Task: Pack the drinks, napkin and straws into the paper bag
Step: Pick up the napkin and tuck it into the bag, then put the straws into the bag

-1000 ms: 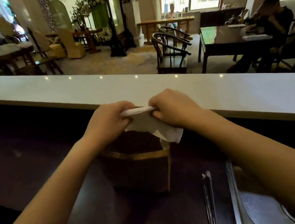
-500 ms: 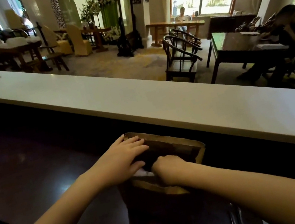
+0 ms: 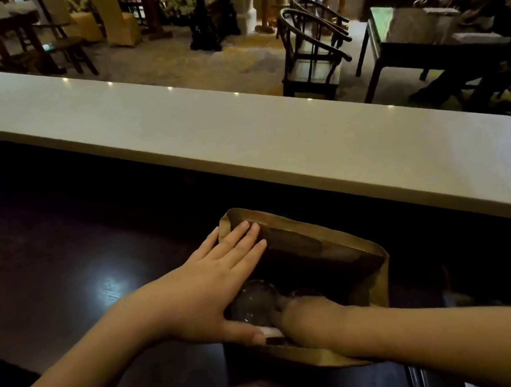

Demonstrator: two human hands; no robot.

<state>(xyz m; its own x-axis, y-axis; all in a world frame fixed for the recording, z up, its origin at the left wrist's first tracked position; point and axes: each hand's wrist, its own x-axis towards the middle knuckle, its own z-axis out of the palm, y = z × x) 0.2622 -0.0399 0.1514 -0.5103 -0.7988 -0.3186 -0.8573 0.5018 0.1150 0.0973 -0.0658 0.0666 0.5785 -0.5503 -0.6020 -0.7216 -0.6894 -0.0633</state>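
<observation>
Across the far side, a long pale ledge (image 3: 272,142), its near edge overhanging dark worktop (image 3: 54,262). Wide bare room on that worktop to the left; much less to the right, under the ledge. Standing near the front edge, mouth open upward, a brown bag (image 3: 376,277), far rim just short of the ledge's shadow. Flat on the bag's left rim, the left hand (image 3: 218,278): fingers spread and straight toward the far corner beside a paper handle (image 3: 224,227), thumb along the near rim, clasping nothing. Sunk through the mouth at the near side, the right hand (image 3: 306,315), fingers hidden below the rim, so no telling whether clenched or slack. Inside, dim and close against both hands, a domed clear lid (image 3: 253,303) of one drink; a second lid barely showing just right of it. Wedged between left thumb and right hand, a sliver of white napkin (image 3: 270,330), touching both, at the bag's near wall. Straws not made out.
</observation>
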